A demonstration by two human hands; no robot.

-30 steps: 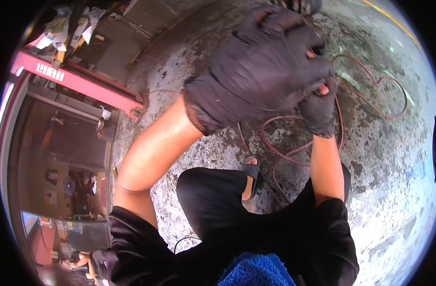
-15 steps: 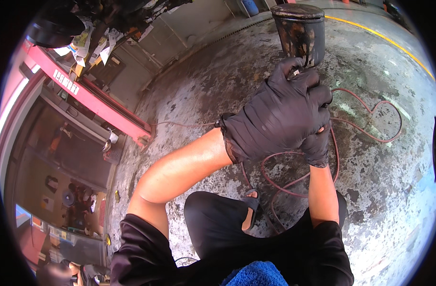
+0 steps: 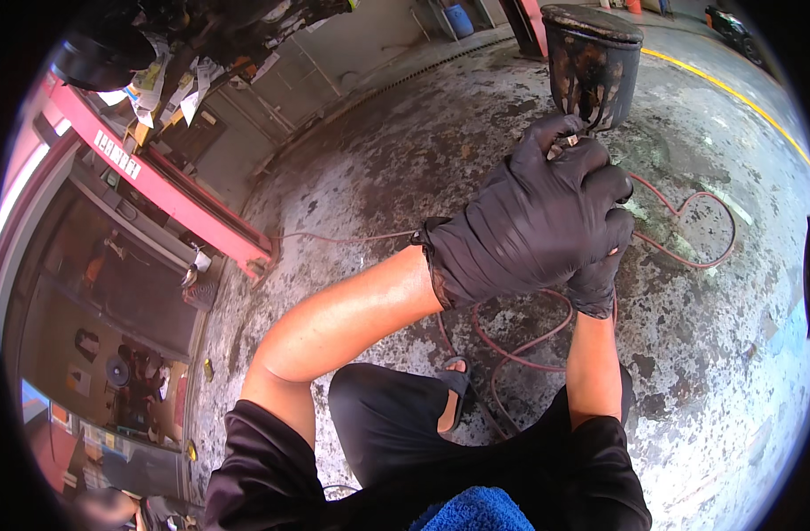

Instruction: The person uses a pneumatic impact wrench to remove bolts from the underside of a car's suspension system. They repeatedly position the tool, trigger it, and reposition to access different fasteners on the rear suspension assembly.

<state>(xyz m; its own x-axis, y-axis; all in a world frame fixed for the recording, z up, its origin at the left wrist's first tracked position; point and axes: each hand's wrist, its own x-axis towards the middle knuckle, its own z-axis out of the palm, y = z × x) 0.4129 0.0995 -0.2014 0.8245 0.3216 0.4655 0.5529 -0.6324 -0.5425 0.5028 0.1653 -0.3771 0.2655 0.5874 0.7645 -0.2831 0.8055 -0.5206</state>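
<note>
Both my hands wear black gloves and are held together in front of me, above the floor. My left hand [image 3: 555, 212] reaches across from the left and lies over the right one, with its fingers curled closed. A small pale piece [image 3: 573, 141] shows between its thumb and forefinger; its kind is too small to tell. My right hand [image 3: 593, 288] comes up from below and is pressed against the left. Its fingers are hidden behind the left hand, and so is anything between the two palms.
A dark, stained bin [image 3: 593, 75] with a lid stands just beyond my hands. A reddish hose [image 3: 520, 350] lies in loops on the patchy concrete floor [image 3: 405, 177]. A pink post [image 3: 170, 190] rises at left. Overhead at upper left hangs a dark mass with papers. Another person [image 3: 113, 509] is at lower left.
My hands have shifted slightly right in the view, staying clasped together. The bin also appears further right and the hose loops further left, as the view has turned a little.
</note>
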